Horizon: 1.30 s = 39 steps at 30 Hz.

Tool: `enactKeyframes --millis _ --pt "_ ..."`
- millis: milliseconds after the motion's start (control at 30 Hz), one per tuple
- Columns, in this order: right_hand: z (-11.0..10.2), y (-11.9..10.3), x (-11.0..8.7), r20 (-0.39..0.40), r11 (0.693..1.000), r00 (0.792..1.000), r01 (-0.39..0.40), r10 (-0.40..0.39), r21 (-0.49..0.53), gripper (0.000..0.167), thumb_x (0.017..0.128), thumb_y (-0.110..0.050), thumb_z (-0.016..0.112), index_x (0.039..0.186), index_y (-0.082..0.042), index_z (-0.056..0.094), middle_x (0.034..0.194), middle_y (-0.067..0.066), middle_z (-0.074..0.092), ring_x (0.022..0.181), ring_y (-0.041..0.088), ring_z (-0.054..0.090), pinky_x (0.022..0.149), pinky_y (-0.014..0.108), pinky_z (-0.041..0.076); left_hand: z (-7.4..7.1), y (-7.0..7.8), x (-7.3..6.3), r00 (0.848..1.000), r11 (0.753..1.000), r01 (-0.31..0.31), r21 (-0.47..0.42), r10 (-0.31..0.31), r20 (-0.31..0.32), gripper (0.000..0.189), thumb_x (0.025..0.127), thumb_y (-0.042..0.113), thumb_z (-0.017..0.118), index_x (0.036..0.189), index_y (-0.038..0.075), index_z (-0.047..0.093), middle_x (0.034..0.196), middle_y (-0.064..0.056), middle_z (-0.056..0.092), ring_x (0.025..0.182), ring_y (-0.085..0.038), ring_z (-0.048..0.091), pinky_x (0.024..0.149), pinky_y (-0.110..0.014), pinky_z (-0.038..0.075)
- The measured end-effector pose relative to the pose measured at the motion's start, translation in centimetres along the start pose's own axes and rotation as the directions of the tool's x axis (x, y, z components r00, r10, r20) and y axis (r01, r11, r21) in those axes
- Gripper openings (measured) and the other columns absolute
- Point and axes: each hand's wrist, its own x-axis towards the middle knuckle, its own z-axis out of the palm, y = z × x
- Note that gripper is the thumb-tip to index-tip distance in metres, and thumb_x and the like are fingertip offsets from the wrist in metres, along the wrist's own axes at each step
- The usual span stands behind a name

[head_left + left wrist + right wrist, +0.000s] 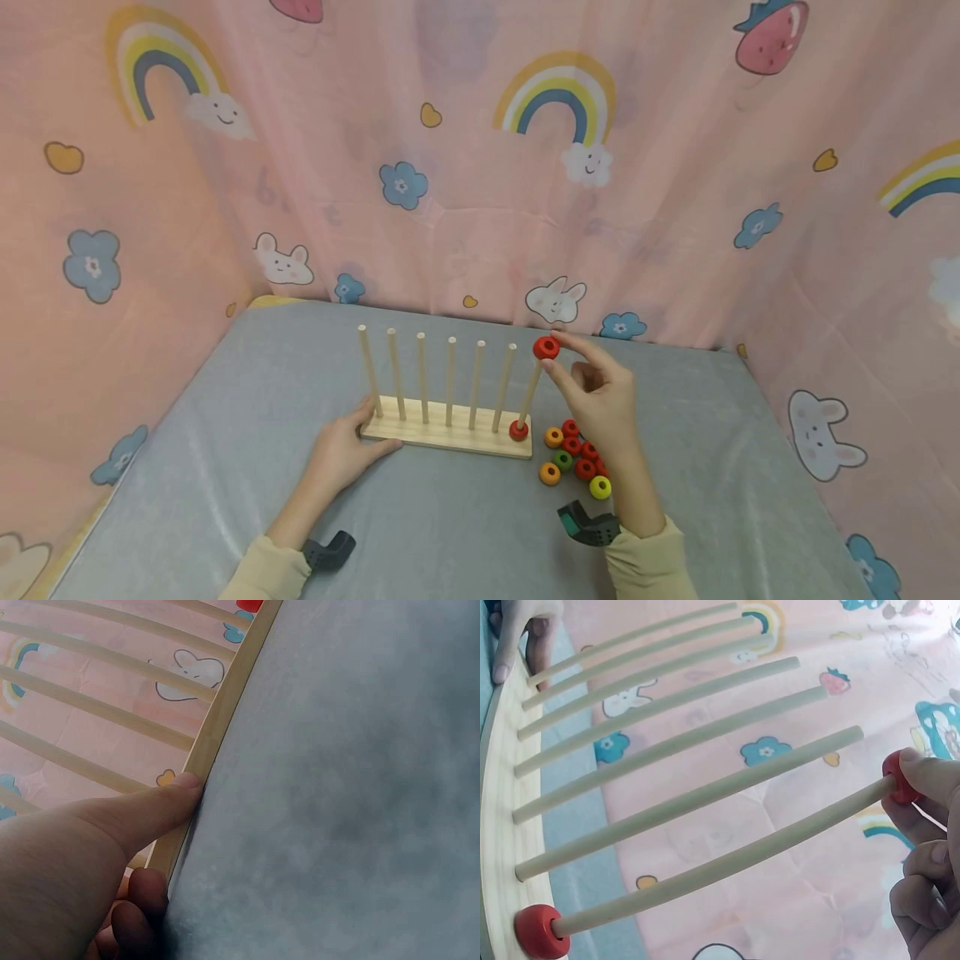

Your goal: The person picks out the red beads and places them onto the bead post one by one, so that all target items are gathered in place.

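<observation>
Grey tabletop (465,533): left hand (339,452) grips wooden rack (442,438); right hand (603,402) pinches red ring (540,352) at tip of rightmost peg (529,396).

Grey cloth (450,533): covers the flat surface; a yellow strip (273,301) shows at its far left corner.
Wooden rack (437,433): base rests on the cloth.
Red beads (585,470): several, loose, near the rack's right end.
Orange beads (550,474): two, along the cluster's left side.
Green bead (562,462): just right of them.
Yellow bead (600,488): cluster's near right.
</observation>
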Motion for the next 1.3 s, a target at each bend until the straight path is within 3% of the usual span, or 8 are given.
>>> enactKeyframes --millis 133,400,633,967,1300 --pt "0.2 0.2 0.0 -0.001 1.0 1.0 0.003 -0.003 -0.012 0.04 0.091 0.001 0.082 0.13 -0.005 0.076 0.057 0.001 0.038 0.045 0.01 0.031 0.04 0.026 0.027 0.0 0.0 0.1 1.0 1.0 -0.001 0.004 0.001 0.0 0.088 0.087 0.038 0.089 0.154 -0.005 0.05 0.162 -0.017 0.045 0.146 -0.041 0.047 0.114 -0.057 0.046" --pt "0.4 0.1 -0.3 0.0 0.999 1.0 -0.03 0.03 -0.026 0.039 0.093 -0.005 0.081 0.131 -0.012 0.077 0.069 0.002 0.047 0.046 0.011 0.034 0.041 0.025 0.028 0.0 0.0 0.1 1.0 1.0 0.006 -0.003 -0.006 -0.001 0.089 0.087 0.038 0.089 0.153 -0.006 0.05 0.162 -0.017 0.045 0.146 -0.042 0.047 0.114 -0.057 0.047" --pt "0.8 0.0 -0.7 -0.021 0.999 0.998 -0.052 0.052 -0.001 0.039 0.094 -0.004 0.08 0.132 -0.011 0.077 0.101 0.004 0.07 0.047 0.011 0.034 0.041 0.024 0.028 0.2 0.0 0.1 1.0 1.0 0.011 -0.007 -0.011 -0.003 0.09 0.086 0.039 0.089 0.154 -0.004 0.05 0.162 -0.016 0.045 0.146 -0.042 0.047 0.113 -0.057 0.047" --pt "1.2 0.0 -1.1 -0.052 0.998 0.997 -0.058 0.057 -0.014 0.039 0.092 -0.003 0.082 0.13 -0.007 0.077 0.103 0.009 0.072 0.046 0.01 0.032 0.041 0.023 0.026 0.1 0.0 0.0 1.0 1.0 0.009 -0.01 -0.009 -0.003 0.089 0.087 0.039 0.089 0.154 -0.004 0.05 0.162 -0.017 0.045 0.146 -0.042 0.047 0.112 -0.057 0.048" --pt "1.1 -0.1 -1.2 -0.039 0.998 0.997 -0.065 0.064 -0.01 0.037 0.093 -0.006 0.082 0.13 -0.01 0.078 0.083 0.002 0.06 0.044 0.01 0.033 0.04 0.023 0.026 -0.1 0.1 -0.1 1.0 1.0 0.009 0.005 -0.009 -0.001 0.088 0.087 0.038 0.089 0.153 -0.006 0.05 0.162 -0.018 0.046 0.146 -0.043 0.047 0.112 -0.057 0.048"
